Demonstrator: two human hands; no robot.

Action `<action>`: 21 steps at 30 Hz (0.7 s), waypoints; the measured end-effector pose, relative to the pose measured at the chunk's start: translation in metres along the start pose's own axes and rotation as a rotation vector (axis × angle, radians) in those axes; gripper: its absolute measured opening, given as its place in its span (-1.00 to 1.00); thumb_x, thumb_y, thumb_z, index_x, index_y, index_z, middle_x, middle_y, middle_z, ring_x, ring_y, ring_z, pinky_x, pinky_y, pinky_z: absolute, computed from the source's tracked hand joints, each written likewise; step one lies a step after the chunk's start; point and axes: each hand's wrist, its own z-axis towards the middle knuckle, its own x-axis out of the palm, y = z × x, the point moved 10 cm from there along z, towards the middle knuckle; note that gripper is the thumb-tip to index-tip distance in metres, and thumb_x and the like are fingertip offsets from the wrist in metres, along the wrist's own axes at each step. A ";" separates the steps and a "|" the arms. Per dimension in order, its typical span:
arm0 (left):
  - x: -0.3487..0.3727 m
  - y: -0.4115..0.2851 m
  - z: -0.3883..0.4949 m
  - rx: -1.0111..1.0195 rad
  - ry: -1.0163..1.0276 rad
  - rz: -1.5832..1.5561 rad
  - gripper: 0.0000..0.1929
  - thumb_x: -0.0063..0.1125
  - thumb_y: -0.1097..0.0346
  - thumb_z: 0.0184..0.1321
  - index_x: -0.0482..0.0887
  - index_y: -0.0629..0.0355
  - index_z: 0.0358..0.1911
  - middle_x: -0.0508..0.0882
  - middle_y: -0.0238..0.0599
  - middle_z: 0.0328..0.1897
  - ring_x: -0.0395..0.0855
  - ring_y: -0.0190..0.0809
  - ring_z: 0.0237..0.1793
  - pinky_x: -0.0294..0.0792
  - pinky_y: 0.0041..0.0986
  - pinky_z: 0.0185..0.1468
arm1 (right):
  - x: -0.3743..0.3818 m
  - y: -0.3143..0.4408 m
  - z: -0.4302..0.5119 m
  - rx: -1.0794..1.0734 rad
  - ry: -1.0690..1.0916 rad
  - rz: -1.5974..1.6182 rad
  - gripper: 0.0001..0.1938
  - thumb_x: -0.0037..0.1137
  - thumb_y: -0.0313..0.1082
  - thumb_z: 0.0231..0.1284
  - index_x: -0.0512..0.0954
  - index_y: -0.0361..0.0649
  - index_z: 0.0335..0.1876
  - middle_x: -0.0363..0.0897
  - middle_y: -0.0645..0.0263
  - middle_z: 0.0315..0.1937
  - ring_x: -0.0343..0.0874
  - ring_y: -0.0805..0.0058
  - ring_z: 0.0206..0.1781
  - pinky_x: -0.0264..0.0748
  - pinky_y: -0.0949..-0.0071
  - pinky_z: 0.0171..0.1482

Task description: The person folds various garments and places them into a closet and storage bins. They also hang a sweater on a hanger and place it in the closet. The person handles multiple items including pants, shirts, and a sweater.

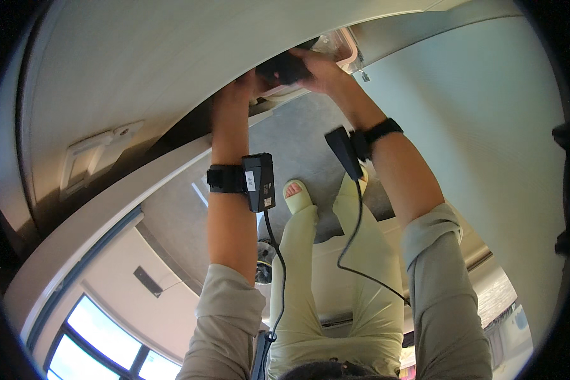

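Observation:
Both my arms reach up and forward, to a space partly covered by a pale panel's edge. My right hand [321,71] is shut on the right side of a dark, blurred object [285,68]; what it is I cannot tell. At the object's left, partly behind the panel edge and in shadow, is my left hand [247,84], whose fingers are mostly hidden. Just beyond my right hand sits a pink-rimmed container [350,47] with clear plastic-looking material inside. A pale rounded edge shows under the dark object.
A pale panel [171,52] spans the upper left, with a recessed fitting [88,159] on it. At the right stands a large smooth pale surface [475,118]. Cabled black devices are strapped to both forearms. Below are grey floor [294,137], my slippered feet and a small bin-like container [264,261].

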 end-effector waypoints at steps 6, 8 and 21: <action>0.033 -0.029 -0.024 0.689 0.198 0.905 -0.61 -0.05 0.11 0.24 0.44 0.24 0.00 0.53 -0.08 0.03 0.49 0.01 0.04 0.44 -0.13 0.06 | -0.044 -0.050 0.026 0.033 -0.140 -0.703 -0.77 -0.01 -0.15 0.18 0.50 -0.02 -0.11 0.57 0.22 -0.20 0.56 0.29 -0.18 0.48 0.32 -0.03; 0.029 -0.024 -0.023 0.695 0.175 0.911 -0.61 -0.06 0.11 0.25 0.43 0.25 0.01 0.52 -0.07 0.04 0.48 0.02 0.05 0.44 -0.11 0.06 | -0.069 -0.028 0.041 -0.101 -0.190 -1.231 -0.84 0.04 -0.20 0.10 0.60 -0.04 -0.34 0.63 0.25 -0.40 0.61 0.31 -0.31 0.53 0.43 -0.16; 0.015 0.015 -0.023 -0.116 -0.064 0.082 -0.61 -0.19 0.16 0.31 0.33 0.23 0.12 0.45 0.02 0.09 0.40 0.10 0.11 0.39 -0.02 0.09 | -0.134 0.011 0.009 -0.241 -0.468 -1.023 -0.87 0.02 -0.34 -0.08 0.61 -0.08 -0.43 0.60 0.13 -0.42 0.58 0.14 -0.25 0.49 0.29 -0.16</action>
